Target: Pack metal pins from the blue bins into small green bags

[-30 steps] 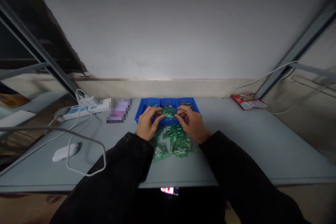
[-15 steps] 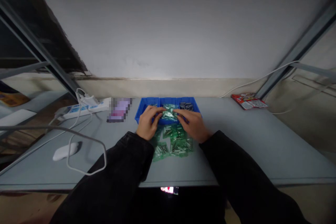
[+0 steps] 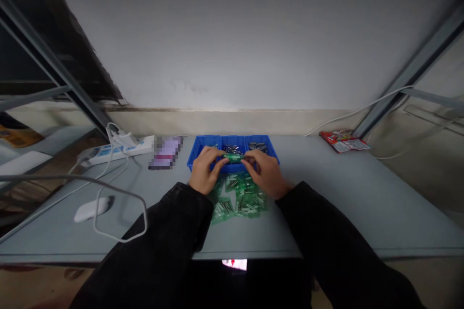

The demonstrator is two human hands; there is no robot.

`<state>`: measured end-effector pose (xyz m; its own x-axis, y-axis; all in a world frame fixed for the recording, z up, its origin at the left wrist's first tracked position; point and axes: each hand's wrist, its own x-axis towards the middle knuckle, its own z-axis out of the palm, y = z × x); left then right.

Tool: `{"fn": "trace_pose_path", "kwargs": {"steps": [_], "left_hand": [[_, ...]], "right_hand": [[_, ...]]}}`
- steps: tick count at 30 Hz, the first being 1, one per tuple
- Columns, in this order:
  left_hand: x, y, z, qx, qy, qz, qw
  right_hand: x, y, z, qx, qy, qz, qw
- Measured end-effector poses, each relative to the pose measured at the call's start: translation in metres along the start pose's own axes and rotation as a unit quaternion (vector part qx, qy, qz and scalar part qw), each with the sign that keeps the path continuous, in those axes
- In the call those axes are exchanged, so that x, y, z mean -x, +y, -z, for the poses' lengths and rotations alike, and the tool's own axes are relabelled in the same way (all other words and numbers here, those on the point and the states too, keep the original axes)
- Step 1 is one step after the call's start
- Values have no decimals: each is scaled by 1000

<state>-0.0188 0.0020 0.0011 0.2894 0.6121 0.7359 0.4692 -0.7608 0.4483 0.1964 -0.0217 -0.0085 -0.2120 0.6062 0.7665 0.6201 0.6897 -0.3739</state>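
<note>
A small green plastic bag is stretched between my two hands, above the front edge of a blue three-part bin. My left hand pinches its left end, and my right hand pinches the right end. Small metal pieces lie in the bin's middle compartment, and dark pieces lie in the right one. The left compartment is partly hidden by my left hand. Below my hands, several filled green bags with thin light and metallic pieces lie on the table.
On the left are a white power strip with cables, a phone and a white computer mouse. A looped grey cable hangs over the table's left side. At the back right lies a red packet, near the metal frame.
The green bag between my hands was spread out as a wider sheet; now it is a narrow strip. More of the middle compartment's metal pieces shows behind it.
</note>
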Motion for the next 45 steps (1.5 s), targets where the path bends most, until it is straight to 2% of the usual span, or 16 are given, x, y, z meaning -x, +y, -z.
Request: {"fn": "trace_pose_path", "kwargs": {"steps": [3,8,11,18,26,34,40,45], "left_hand": [[2,-1,0,-2,6,26,1000],[4,-4,-2,41,25,83,995],[3,-4,-3,64,36,107,992],[2,-3,-1,53,11,72,996],[3,-1,-1,57,-21,63,996],[2,4,2,47,-63,21,997],[2,2,0,20,-58,-7,998],[0,4,2,6,-43,-32,999]], "right_hand": [[1,0,0,9,-2,-14,1000],[0,-2,3,-16,-22,36,999],[0,-1,4,-31,-39,43,998],[3,8,0,-36,-31,40,998],[1,3,1,12,-46,28,998],[1,3,2,-10,-32,24,999],[0,-1,1,-28,-56,28,998],[1,-3,1,-4,-85,27,996]]}}
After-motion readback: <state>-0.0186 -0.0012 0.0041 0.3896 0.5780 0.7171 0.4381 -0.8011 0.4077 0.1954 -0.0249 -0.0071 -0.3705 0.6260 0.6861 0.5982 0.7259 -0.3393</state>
